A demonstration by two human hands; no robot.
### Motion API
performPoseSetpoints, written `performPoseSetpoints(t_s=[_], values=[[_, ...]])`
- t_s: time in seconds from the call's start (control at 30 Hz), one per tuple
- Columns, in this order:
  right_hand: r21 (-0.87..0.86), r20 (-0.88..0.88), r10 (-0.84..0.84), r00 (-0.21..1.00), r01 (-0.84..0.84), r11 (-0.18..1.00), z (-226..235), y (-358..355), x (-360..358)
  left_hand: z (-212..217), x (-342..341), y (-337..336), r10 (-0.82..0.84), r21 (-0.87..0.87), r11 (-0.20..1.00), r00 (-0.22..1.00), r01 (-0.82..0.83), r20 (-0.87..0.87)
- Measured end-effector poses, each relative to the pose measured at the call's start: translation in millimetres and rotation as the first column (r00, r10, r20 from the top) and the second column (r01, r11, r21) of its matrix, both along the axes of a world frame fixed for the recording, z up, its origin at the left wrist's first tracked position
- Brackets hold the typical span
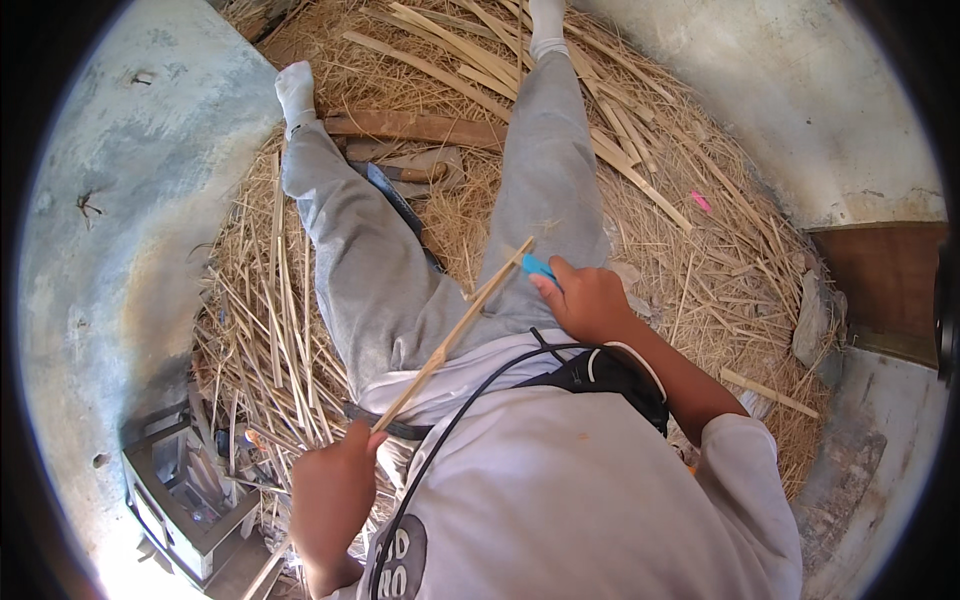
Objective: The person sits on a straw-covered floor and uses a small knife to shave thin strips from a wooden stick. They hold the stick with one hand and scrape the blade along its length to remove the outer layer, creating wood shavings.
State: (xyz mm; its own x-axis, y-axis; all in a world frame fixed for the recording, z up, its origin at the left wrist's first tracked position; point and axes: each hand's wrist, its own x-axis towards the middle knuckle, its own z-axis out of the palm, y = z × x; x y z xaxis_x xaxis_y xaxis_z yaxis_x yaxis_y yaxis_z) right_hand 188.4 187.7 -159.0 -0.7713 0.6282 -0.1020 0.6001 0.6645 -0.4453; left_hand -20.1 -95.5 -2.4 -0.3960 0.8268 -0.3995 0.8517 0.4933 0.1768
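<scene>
Bamboo strip (455,330) between hands (knife (537,266), seemingly)

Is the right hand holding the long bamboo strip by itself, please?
No, the left hand grips the strip's lower end while the right hand holds a blue tool at its top.

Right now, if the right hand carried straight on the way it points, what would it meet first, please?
Probably the strip: the right hand points its blue tool at the strip's upper end, with the grey trouser leg just beyond. Depth is unclear.

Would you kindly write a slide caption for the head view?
Seated on straw, left hand grips a bamboo strip while right hand holds a blue-handled tool against it.
</scene>
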Motion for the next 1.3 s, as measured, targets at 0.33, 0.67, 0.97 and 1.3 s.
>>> performPoseSetpoints(t_s=[0.33,0.67,0.97,1.3], values=[[0.057,-0.078,-0.086,0.993,0.091,0.994,-58.2,28.4,31.4,60.3,-47.6,-67.2,0.032,-0.333,0.943,0.999,-0.022,0.026],[-0.527,-0.338,-0.604,0.722,0.387,0.757,-53.6,45.9,41.7,42.4,-38.1,-69.1,0.792,0.087,0.501,0.497,-0.861,0.354],[-0.260,0.062,0.008,0.998,0.009,0.966,42.6,50.3,14.9,-103.1,16.8,146.6,0.066,0.192,0.963,0.860,-0.187,0.506],[-0.266,0.299,-0.045,0.953,0.128,0.955,35.4,33.0,15.2,-116.0,25.4,149.7,0.014,0.142,0.986,0.889,-0.088,0.457]])
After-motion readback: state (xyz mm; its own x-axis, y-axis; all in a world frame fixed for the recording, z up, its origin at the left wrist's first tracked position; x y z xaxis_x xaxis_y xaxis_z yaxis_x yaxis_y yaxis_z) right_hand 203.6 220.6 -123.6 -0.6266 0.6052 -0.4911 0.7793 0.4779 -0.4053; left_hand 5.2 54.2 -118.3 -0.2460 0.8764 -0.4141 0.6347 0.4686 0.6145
